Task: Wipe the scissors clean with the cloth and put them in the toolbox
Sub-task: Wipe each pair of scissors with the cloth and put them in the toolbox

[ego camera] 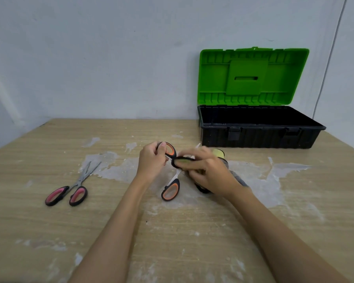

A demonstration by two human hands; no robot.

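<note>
Left hand (151,160) gripping orange-handled scissors (170,152), right hand (209,172) closed around cloth (238,177), open toolbox (260,137) behind on tabletop (172,231)

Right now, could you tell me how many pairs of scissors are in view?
2: the pink-handled scissors lie on the table's left; the orange-handled scissors are held open at centre by the left hand. The right hand may hide more.

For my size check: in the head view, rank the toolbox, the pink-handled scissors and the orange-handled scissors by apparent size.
1. toolbox, clearly largest.
2. pink-handled scissors.
3. orange-handled scissors; unsure, since the left hand and right hand cover much of them.
</note>
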